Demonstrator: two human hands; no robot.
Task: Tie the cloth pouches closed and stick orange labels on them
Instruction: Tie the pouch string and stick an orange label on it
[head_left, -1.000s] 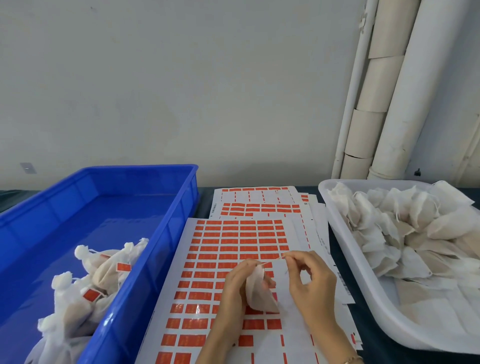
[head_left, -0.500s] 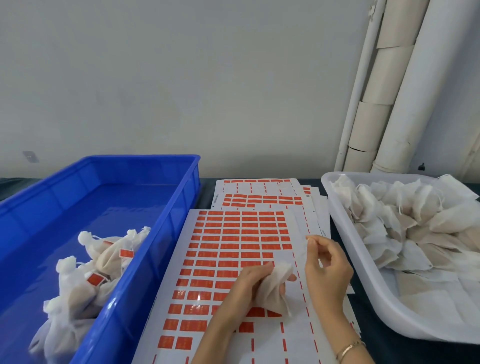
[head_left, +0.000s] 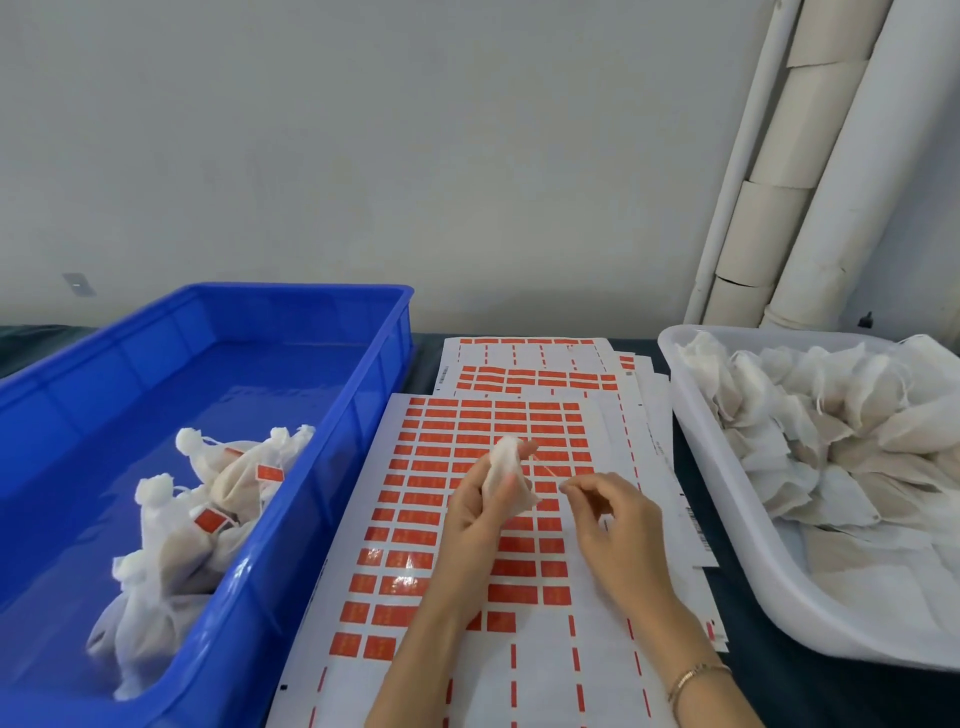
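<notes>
Over the label sheet (head_left: 410, 525), I log: left hand (head_left: 475, 519) grips one cloth pouch (head_left: 506, 475), fingers curled round its body. Right hand (head_left: 618, 530), just beside, pinches the drawstring (head_left: 545, 470) in its fingertips. Left of sheet: blue bin (head_left: 311, 519) with tied, labelled pouches (head_left: 208, 504). Right of sheet: white tub (head_left: 727, 519) of loose pouches (head_left: 831, 415).

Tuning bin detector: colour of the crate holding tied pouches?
Blue crate, clearest in head view.

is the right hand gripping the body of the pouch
No, the left hand grips the cloth pouch, while the right hand only pinches its drawstring.
</notes>
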